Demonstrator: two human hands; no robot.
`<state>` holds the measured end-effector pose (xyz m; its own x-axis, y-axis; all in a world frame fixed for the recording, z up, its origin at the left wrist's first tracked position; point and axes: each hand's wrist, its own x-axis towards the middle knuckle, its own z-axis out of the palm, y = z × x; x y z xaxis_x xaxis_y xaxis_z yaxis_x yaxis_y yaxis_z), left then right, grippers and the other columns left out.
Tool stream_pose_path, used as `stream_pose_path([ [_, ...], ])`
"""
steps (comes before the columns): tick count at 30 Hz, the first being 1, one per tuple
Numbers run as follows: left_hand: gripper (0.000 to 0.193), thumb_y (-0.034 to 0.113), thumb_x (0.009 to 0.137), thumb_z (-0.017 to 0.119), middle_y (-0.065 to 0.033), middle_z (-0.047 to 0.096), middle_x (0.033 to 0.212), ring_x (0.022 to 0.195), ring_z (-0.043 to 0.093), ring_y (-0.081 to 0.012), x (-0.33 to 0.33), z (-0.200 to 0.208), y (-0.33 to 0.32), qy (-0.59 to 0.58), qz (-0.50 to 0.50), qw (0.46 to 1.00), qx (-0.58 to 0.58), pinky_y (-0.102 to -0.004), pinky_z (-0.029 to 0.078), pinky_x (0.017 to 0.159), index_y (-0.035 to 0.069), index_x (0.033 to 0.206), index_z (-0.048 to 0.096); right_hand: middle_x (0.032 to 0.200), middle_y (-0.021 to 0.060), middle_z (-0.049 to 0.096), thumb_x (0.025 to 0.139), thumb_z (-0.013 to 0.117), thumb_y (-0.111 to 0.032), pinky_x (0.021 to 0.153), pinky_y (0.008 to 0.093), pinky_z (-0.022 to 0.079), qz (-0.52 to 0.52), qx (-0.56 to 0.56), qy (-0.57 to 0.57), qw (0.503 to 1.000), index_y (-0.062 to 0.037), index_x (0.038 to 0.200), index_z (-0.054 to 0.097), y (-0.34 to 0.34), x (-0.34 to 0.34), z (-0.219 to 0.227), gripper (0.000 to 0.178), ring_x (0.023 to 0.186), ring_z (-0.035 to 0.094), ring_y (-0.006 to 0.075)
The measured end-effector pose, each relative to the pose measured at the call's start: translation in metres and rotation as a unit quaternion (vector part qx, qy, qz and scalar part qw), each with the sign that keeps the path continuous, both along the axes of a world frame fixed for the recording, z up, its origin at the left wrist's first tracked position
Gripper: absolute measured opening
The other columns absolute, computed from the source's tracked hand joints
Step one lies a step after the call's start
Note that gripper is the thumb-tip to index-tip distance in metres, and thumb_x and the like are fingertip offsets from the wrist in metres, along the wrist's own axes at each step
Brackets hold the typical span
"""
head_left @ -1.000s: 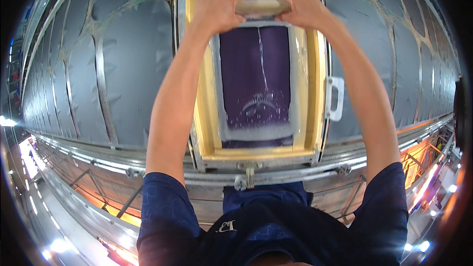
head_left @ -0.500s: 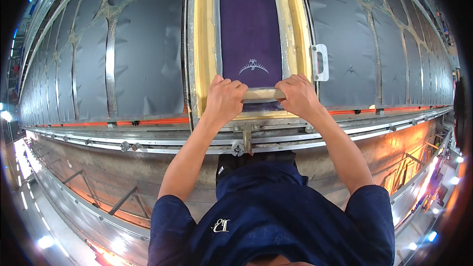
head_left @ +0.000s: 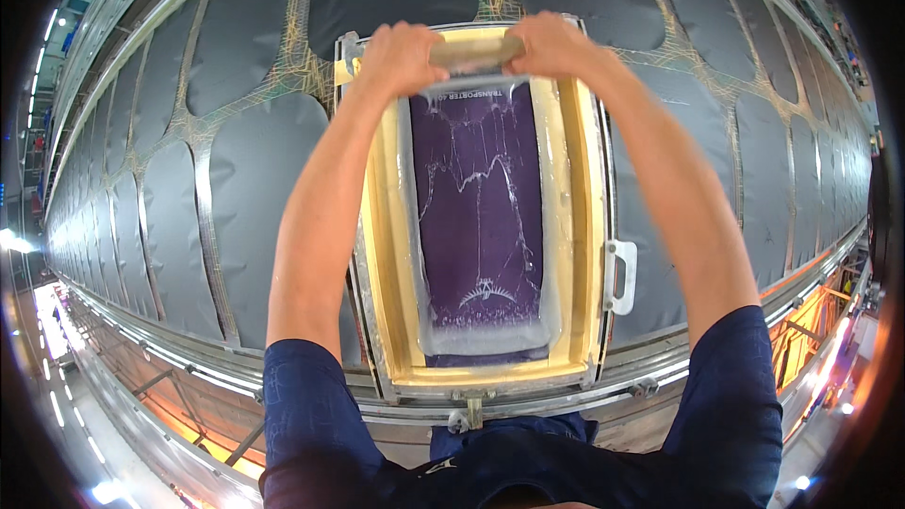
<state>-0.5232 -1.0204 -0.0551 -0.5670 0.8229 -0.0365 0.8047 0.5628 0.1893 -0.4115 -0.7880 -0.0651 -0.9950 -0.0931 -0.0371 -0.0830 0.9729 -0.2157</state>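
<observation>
A squeegee (head_left: 471,53) with a pale bar-shaped grip lies across the far end of a screen-printing frame (head_left: 592,226). My left hand (head_left: 401,58) is closed over its left end, my right hand (head_left: 550,45) over its right end. Yellow tape lines the frame's inside edges. Through the screen's middle a purple panel (head_left: 481,217) shows, with a white arched emblem near me and small lettering at the far end. Thin whitish streaks of wet ink run over the purple area, and a pale smear borders it at the near end. The squeegee's blade is mostly hidden from view.
Dark grey sheet pieces (head_left: 259,217) cover the long table on both sides, with taped strips between them. A white handle (head_left: 620,277) sticks out from the frame's right side. Metal rails (head_left: 405,412) run along the table's near edge, close to my body.
Both hands have moved the squeegee away from me, from the screen's near end to its far end. Whitish streaks now show over the purple area. My body leans further over the table.
</observation>
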Motion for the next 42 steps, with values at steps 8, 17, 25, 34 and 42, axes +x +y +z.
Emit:
stream_pose_path([
  [8,0.056,0.045,0.067,0.087,-0.0124,0.076,0.086,0.084,0.073,-0.0329,-0.059,-0.031,0.022,-0.071,0.041,0.996,0.028,-0.0439,0.056,0.077,0.015,0.113,0.077,0.083,0.0187,0.074,0.070,0.080,-0.034,0.070,0.0430,0.057,-0.005,-0.075,-0.099,0.992,-0.0071,0.093,0.078,0.023,-0.051,-0.002,0.035,0.078,0.073,0.0351],
  [17,0.040,0.037,0.072,0.085,-0.0106,0.076,0.089,0.089,0.072,-0.0328,0.044,-0.010,-0.028,-0.056,0.011,0.998,0.016,-0.0449,0.056,0.080,0.017,0.106,0.077,0.082,0.0196,0.072,0.075,0.081,-0.033,0.073,0.0454,0.055,-0.044,-0.082,-0.063,0.994,-0.0058,0.095,0.074,-0.035,0.051,0.003,0.034,0.079,0.071,0.0364],
  [25,0.017,0.025,0.076,0.081,-0.0064,0.072,0.078,0.080,0.071,-0.0266,0.268,-0.016,-0.147,-0.076,-0.008,0.996,0.035,-0.0415,0.047,0.083,0.014,0.084,0.071,0.086,0.0158,0.071,0.077,0.083,-0.028,0.080,0.0468,0.053,-0.044,-0.048,-0.130,0.989,-0.0065,0.090,0.069,-0.154,0.262,0.005,0.029,0.088,0.069,0.0372],
  [34,0.038,0.021,0.074,0.083,-0.0002,0.072,0.091,0.088,0.064,-0.0220,0.374,-0.010,-0.203,-0.021,0.013,0.995,0.095,-0.0393,0.042,0.090,0.014,0.110,0.073,0.112,0.0201,0.071,0.090,0.072,-0.048,0.098,0.0461,0.049,-0.176,-0.172,0.023,0.969,-0.0072,0.116,0.072,-0.156,0.348,0.031,0.049,0.111,0.064,0.0366],
  [42,0.037,0.016,0.068,0.081,-0.0010,0.071,0.092,0.093,0.064,-0.0223,0.364,-0.016,-0.204,-0.043,-0.023,0.998,0.040,-0.0409,0.042,0.094,0.012,0.103,0.074,0.099,0.0208,0.072,0.096,0.066,-0.040,0.083,0.0473,0.051,-0.505,-0.184,0.097,0.838,-0.0063,0.111,0.068,-0.072,0.335,-0.079,0.037,0.094,0.069,0.0389],
])
